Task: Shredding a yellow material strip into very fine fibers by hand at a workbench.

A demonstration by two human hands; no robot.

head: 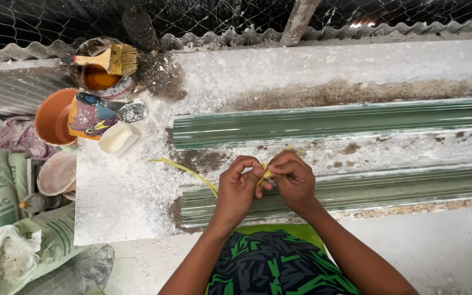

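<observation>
- Yellow fibre strands are pinched between both hands above the near green mould, one loose end trailing left over the dusty white table.
- Left hand and right hand meet fingertip to fingertip, each pressed onto the strands, apparently to twist or part them.
- Paintbrush rests across a tin, within reach beside an orange bowl, kept off the moulds.

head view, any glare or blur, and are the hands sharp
Head view: even, soft light with no hard shadows; a small blown-out bright spot behind the wire mesh at top; faint sheen on the green moulding; left hand, right hand and yellow strand look sharp; edges slightly bowed.
</observation>
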